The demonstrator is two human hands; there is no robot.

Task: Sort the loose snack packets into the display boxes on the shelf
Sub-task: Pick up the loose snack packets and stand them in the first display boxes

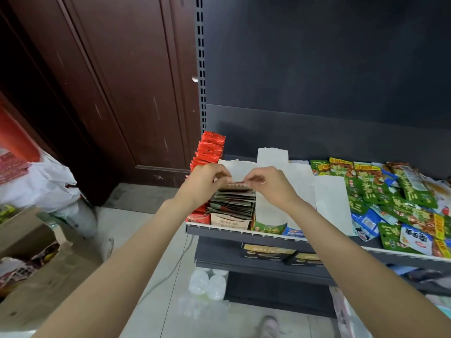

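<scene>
Two hands are meeting over the left end of the shelf (244,231); the left hand (206,182) is curling its fingers and pinching one end of a snack packet (235,184), while the right hand (267,182) is pinching the other end, thumb and forefinger drawn together; the packet is sitting at the top of a row of dark packets (231,203) standing on edge in a tan display box (229,222); just left of that box, a row of red packets (210,150) is running back toward the slotted upright (200,69); the left wrist is covering part of it. Right of the tan box, a green-fronted box (269,226) and a blue-fronted box (294,232) are standing with their white flaps (272,156) raised; the right forearm is crossing in front of them. Farther right, a loose heap of green packets (380,189) and blue-and-white packets (415,240) is lying across the shelf, well apart from both hands. Below, a black and gold carton (266,252) is resting on a lower shelf; clear plastic bottles (207,285) are standing on the floor; a cardboard carton (31,259) and a white sack (41,181) are sitting at the left, beside a dark wooden door (109,81).
</scene>
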